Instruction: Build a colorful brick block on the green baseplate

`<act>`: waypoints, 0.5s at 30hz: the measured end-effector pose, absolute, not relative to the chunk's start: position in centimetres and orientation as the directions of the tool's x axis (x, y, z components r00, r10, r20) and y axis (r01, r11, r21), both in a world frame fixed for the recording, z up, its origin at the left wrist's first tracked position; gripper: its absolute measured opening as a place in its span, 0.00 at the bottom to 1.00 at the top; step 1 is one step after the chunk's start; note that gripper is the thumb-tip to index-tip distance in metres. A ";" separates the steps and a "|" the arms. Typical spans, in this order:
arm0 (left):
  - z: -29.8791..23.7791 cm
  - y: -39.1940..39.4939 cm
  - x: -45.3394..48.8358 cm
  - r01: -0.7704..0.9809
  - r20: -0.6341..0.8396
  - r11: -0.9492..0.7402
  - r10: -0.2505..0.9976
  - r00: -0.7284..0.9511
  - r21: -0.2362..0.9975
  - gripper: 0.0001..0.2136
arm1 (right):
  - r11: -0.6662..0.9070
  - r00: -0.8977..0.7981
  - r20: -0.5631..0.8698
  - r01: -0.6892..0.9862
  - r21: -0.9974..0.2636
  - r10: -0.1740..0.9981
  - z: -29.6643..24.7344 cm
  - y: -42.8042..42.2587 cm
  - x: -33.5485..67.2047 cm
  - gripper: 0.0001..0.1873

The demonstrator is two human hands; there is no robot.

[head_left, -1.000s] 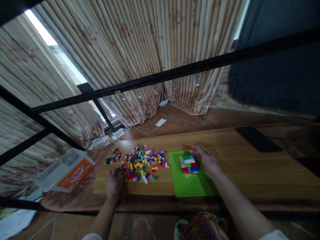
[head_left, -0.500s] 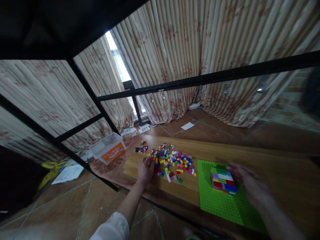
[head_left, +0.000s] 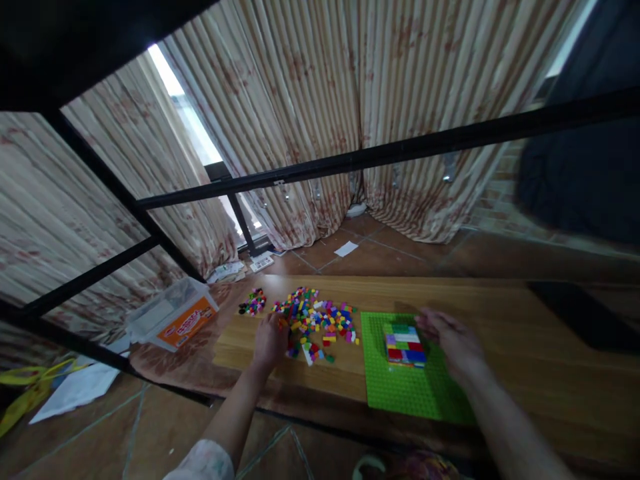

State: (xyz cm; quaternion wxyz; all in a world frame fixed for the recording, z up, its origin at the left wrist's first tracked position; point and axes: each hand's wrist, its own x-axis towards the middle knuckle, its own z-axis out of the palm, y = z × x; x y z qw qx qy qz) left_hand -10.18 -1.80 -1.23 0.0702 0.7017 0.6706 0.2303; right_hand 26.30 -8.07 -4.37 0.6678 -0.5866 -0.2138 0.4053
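My left hand (head_left: 271, 341) is at the near left edge of a pile of small colourful toy bricks (head_left: 320, 316). Its fingers curl down among the bricks, and the fingertips are mostly hidden. On a green studded baseplate (head_left: 400, 393) stands a low block of stacked bricks (head_left: 406, 347), with green, white, red and blue rows on top. My right hand (head_left: 453, 340) hovers over the baseplate, just right of that block. Its thumb and fingers are drawn together near the block's far right corner; anything between them is too small to make out.
A smaller cluster of bricks (head_left: 254, 302) lies left of the pile on the wooden board (head_left: 480, 300). Further left stands a clear plastic box (head_left: 175, 313) with an orange label. A dark flat object (head_left: 580, 313) lies at right. A black metal bar (head_left: 350, 160) crosses behind the board.
The view has turned to the right, so everything appears further left. My left hand remains at the pile's edge, and my right hand stays beside the brick block.
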 end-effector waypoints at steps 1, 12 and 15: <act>-0.9 -2.0 -9.9 0.904 0.231 -0.091 0.973 -0.009 0.419 0.13 | -0.001 0.594 -0.178 -0.286 -0.958 0.784 -4.2 -8.1 26.4 0.14; 1.8 -7.4 3.2 0.066 0.056 -0.066 0.989 0.136 0.996 0.13 | 0.213 0.504 0.097 -0.179 -0.960 0.858 -1.1 -9.7 25.8 0.15; 2.6 -8.4 6.8 -0.108 -0.066 0.093 0.971 0.228 0.990 0.14 | 0.240 0.388 0.166 -0.150 -0.959 0.906 -0.4 -10.6 25.5 0.15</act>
